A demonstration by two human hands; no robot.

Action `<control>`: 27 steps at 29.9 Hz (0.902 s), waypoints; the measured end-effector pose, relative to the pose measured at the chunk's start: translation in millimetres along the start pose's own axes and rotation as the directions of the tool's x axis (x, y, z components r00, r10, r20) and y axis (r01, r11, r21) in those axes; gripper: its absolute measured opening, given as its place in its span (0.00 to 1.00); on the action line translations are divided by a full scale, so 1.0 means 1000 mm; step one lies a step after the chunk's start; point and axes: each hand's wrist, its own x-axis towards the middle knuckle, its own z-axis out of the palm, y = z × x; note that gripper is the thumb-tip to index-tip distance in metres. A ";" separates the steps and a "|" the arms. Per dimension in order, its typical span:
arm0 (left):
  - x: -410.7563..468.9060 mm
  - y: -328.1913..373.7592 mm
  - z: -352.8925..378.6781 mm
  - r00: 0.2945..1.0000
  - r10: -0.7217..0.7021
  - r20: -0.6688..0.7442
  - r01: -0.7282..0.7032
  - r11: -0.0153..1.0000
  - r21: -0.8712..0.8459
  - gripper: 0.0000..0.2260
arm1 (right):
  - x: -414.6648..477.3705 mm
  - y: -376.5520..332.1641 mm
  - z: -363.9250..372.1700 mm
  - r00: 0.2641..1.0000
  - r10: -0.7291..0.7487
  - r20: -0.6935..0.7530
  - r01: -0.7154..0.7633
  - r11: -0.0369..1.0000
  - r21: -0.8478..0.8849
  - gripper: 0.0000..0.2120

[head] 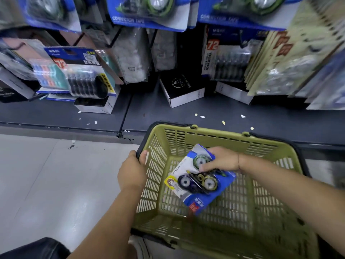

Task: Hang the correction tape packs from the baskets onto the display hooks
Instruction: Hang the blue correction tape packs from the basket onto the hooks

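Fronting dark shelf ledge, green basket over pale floor.

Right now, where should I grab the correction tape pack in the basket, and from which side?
Pinch the flat card edge at the far end of the pack, coming from above on the right, where the right hand grips it. The bulging plastic bubble fills the middle, and the basket walls block a sideways approach.
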 end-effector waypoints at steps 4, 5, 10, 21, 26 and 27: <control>0.000 0.002 0.001 0.998 -0.069 0.009 0.069 0.997 -0.039 0.19 | -0.069 -0.038 -0.061 0.988 -0.061 -0.142 0.072 0.995 0.067 0.11; -0.001 0.003 0.000 0.995 -0.095 0.013 0.095 0.994 -0.052 0.20 | -0.089 -0.047 -0.075 0.981 -0.074 -0.178 0.098 0.987 0.130 0.11; -0.012 0.012 -0.006 0.968 -0.236 0.089 0.247 0.960 -0.133 0.18 | -0.185 -0.069 -0.124 0.931 -0.221 -0.291 0.303 0.912 0.275 0.20; -0.054 0.289 -0.192 0.314 0.735 -0.600 -0.859 0.490 0.150 0.23 | -0.276 -0.078 -0.181 0.451 -0.177 -0.875 0.820 0.468 0.328 0.18; -0.051 0.378 -0.227 0.279 0.880 -0.385 -0.842 0.417 0.342 0.28 | -0.272 -0.076 -0.195 0.377 -0.045 -0.925 0.899 0.260 0.353 0.14; -0.046 0.389 -0.225 0.287 0.892 -0.350 -0.823 0.417 0.385 0.29 | -0.271 -0.075 -0.197 0.379 -0.014 -0.925 0.901 0.232 0.366 0.12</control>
